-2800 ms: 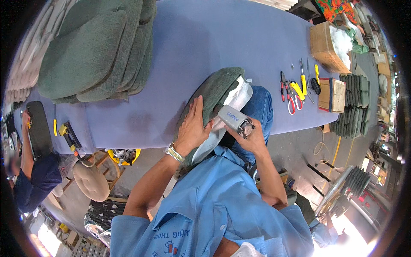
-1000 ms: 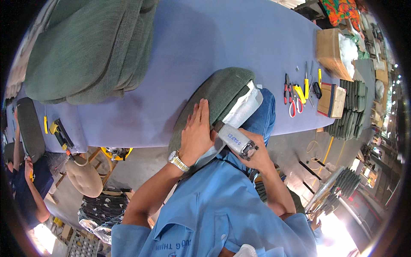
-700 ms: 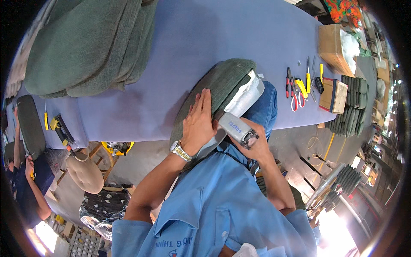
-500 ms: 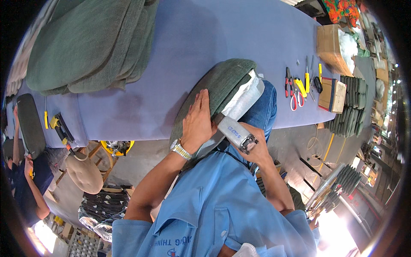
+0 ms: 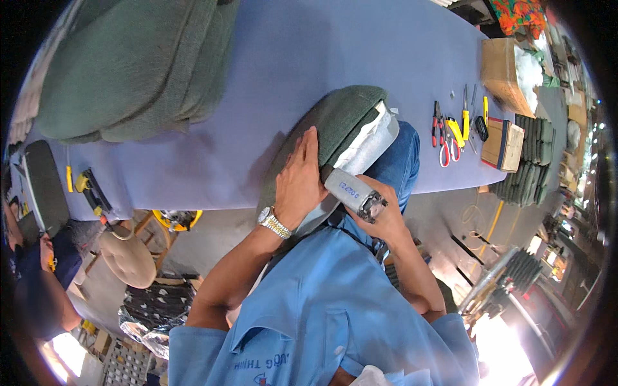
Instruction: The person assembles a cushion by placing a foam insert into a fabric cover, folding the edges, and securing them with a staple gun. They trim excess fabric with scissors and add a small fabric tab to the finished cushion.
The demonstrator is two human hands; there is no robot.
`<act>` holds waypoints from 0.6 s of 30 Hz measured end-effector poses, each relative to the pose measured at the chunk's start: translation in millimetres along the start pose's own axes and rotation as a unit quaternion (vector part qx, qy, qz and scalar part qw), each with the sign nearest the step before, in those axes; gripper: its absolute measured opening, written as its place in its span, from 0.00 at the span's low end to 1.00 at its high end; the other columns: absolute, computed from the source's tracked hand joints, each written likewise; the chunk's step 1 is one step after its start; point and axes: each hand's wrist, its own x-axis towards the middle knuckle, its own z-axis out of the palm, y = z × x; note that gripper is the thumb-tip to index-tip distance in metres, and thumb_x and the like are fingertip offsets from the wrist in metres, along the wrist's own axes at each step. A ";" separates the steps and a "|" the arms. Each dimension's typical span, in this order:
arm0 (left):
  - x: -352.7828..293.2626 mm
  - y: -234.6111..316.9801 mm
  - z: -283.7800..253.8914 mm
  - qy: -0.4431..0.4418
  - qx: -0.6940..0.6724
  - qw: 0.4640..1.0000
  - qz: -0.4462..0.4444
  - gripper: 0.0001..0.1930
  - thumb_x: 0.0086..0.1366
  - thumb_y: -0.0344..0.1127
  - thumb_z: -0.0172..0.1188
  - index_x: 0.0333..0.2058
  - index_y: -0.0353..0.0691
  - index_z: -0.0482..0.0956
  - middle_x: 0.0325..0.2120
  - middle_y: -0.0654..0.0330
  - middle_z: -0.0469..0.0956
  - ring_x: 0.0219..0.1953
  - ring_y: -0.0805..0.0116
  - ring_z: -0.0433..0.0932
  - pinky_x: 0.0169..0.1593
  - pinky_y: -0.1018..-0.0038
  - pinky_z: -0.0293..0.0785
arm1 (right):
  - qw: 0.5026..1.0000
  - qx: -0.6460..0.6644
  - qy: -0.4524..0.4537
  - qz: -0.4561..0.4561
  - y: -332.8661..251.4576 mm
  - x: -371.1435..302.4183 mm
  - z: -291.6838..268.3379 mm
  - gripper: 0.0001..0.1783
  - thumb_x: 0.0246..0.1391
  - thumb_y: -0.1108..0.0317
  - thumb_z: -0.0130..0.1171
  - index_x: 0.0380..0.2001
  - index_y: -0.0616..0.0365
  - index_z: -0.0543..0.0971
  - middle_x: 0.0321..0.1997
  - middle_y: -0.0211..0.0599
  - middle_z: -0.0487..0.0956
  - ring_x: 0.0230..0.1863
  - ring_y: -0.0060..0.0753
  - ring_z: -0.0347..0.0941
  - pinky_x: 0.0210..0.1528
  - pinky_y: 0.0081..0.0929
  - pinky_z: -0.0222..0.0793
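A dark green upholstered cushion stands tilted against the table edge and my lap, its pale underside fabric showing on the right. Across its green cover lies my left hand, fingers stretched out flat, thumb near the edge. My right hand is closed around a grey staple gun, whose nose meets the cushion's edge beside my left thumb. Whether its tip presses into the fabric is hidden.
A blue-covered table spans ahead, bearing stacked green cushions at left. Pliers, scissors, screwdrivers and a cardboard box are at right. Another person's hand is at far left, beside a dark cushion.
The staple gun has tilted and shifted slightly left along the cushion edge with my right hand. My left hand stays almost in place. The other person at far left has moved.
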 end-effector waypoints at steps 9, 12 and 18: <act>10.7 6.7 -20.1 -0.010 0.113 0.991 0.071 0.49 0.46 0.26 0.72 0.67 0.22 0.58 0.55 0.33 0.74 0.49 0.35 0.80 0.49 0.52 0.80 | 0.997 0.013 0.025 0.065 -43.9 19.3 -4.4 0.20 0.46 0.64 0.72 0.44 0.60 0.83 0.42 0.49 0.84 0.46 0.59 0.81 0.48 0.43 0.77; 27.0 10.1 -26.2 0.003 0.133 0.986 0.101 0.46 0.44 0.24 0.71 0.65 0.22 0.62 0.45 0.32 0.79 0.46 0.37 0.82 0.45 0.53 0.80 | 0.997 0.045 0.047 0.049 -47.4 25.0 -8.8 0.21 0.50 0.56 0.73 0.43 0.59 0.83 0.41 0.50 0.84 0.44 0.58 0.81 0.46 0.42 0.77; 59.1 16.7 -17.7 0.018 0.147 0.977 0.155 0.47 0.49 0.31 0.73 0.67 0.27 0.61 0.51 0.34 0.77 0.47 0.35 0.80 0.48 0.51 0.79 | 0.994 0.040 0.069 0.075 -30.7 39.1 -22.8 0.24 0.50 0.57 0.71 0.48 0.57 0.83 0.43 0.51 0.86 0.49 0.57 0.82 0.52 0.43 0.77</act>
